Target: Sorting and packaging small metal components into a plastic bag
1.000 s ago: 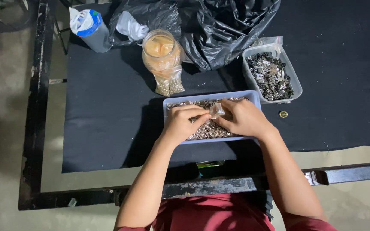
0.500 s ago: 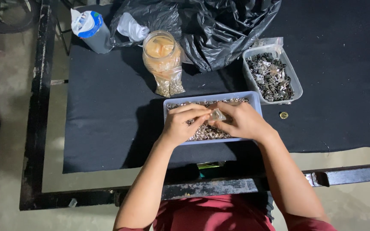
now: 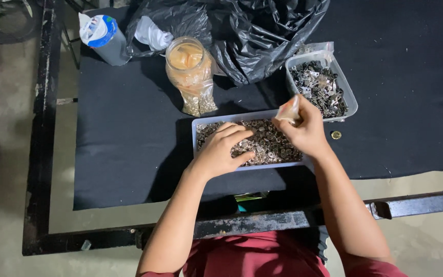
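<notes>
Two bare hands work over a shallow rectangular plastic tray [image 3: 199,128] heaped with small, shiny metal rings and fasteners. The left hand [image 3: 226,150] lies palm-down in the tray, its grip curled loosely onto the metal bits, the thumb pressed against the pile; whether it pinches a single piece I cannot tell. The right hand [image 3: 307,131] sits at the tray's far right corner, its grip pinched together on a small clear plastic packet [image 3: 288,110], glossy and crinkled, lifted just above the heap.

Just beyond the right hand stands a second clear rectangular tub [image 3: 345,92], filled with darker, tangled metal clips. A small round brass-coloured piece [image 3: 336,135] lies on the surface just to the right of that hand. Beyond the left hand rests a clear jar [image 3: 188,64] wrapped in a thin plastic bag, with pale orange contents and metal bits gathered at the bag's bottom. Behind it sprawls a crumpled, glossy black plastic bag [image 3: 252,36]. Far to the left of the jar lies a grey bottle [image 3: 103,38]. A matte black cloth covers the surface [image 3: 129,154], framed by worn dark metal.
</notes>
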